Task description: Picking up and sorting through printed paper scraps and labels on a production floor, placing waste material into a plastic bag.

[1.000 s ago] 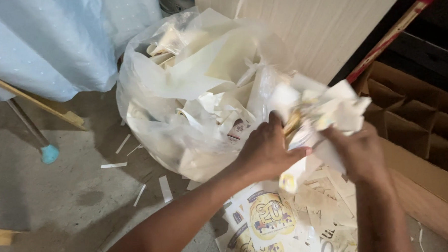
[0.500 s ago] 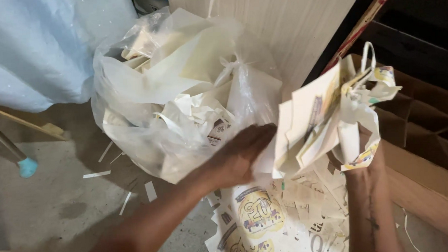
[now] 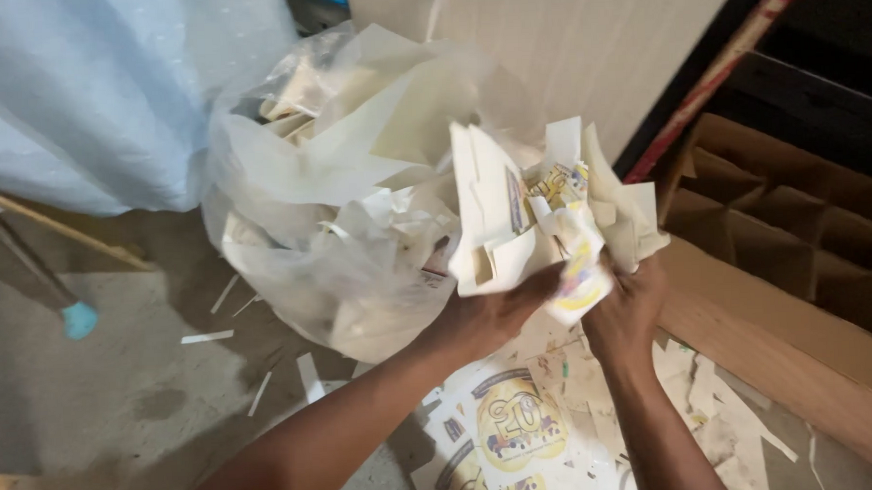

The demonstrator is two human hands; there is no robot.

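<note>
Against the back, a tall pale ribbed panel, with light blue dotted cloth hanging at the left. On the grey concrete floor, a big clear plastic bag stuffed with cream paper and card offcuts, bulging and open at the top, leaning against the panel. To the right, a brown corrugated cardboard box with cell dividers, lying open on its side, a red and yellow strip slanting up beside it. Under the arms, flat printed card sheets with round yellow and blue designs spread over the floor, among torn pale scraps. Held up in front of the bag's right side, just above the sheets, a crumpled bundle of white and cream card scraps with yellow printed patches, touching the bag's plastic at its left edge. Left hand under the bundle's lower left, grip clamped on the scraps, fingers curled up into the card. Right hand under the bundle's lower right, grip likewise closed on the scraps, thumb side pressed to a yellow printed piece. Both hands just beside each other, nearly touching beneath the bundle. At far left, a thin wooden stick running diagonally and a dark leg ending in a light blue cap. Scattered near the bag's base, several narrow white paper strips lying apart on the floor.
</note>
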